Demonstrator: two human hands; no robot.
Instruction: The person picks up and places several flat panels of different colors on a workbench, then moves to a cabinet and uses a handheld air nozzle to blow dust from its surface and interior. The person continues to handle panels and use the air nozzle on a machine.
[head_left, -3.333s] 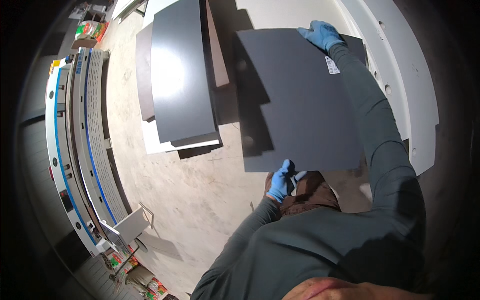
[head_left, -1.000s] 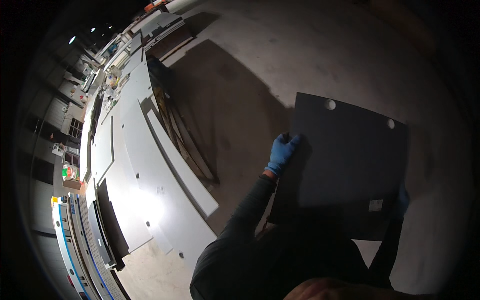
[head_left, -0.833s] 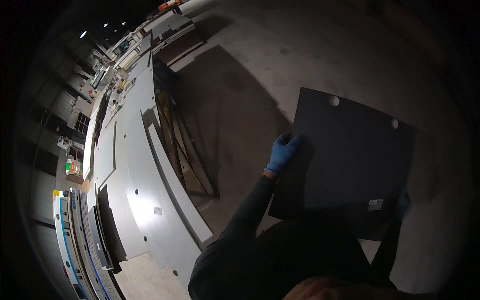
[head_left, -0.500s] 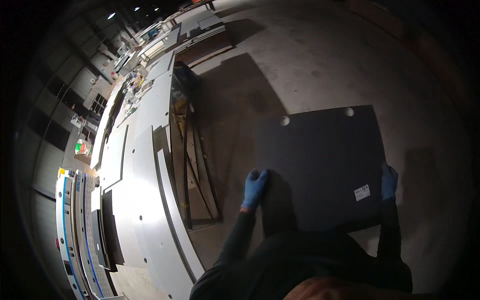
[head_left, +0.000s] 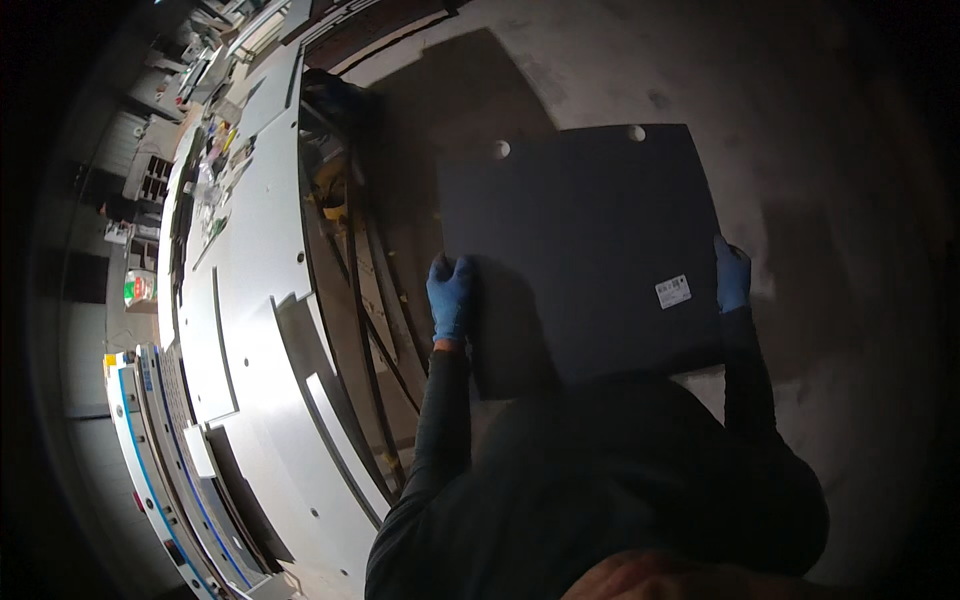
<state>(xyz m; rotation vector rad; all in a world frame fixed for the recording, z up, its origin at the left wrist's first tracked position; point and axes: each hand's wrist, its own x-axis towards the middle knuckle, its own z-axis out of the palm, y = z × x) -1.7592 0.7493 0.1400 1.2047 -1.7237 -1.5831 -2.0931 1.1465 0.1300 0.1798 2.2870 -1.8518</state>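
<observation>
I carry a large dark grey square panel (head_left: 585,250) flat in front of my chest, above a concrete floor. It has two round holes near its far edge and a small white sticker near its right edge. My left hand (head_left: 450,295), in a blue glove, grips the panel's left edge. My right hand (head_left: 732,275), also in a blue glove, grips the right edge beside the sticker. Both dark sleeves run back to my body at the lower edge.
To my left lie large white cut panels (head_left: 250,290) with holes and notches, over a dark metal frame (head_left: 365,300). Blue-edged white boards (head_left: 160,470) are stacked at lower left. Cluttered benches (head_left: 205,170) stand farther back. The concrete floor (head_left: 800,110) spreads to the right.
Since 3.3 s ago I have lifted the panel off the stack and turned toward the concrete floor. In the last second the panel has swung more squarely in front of me.
</observation>
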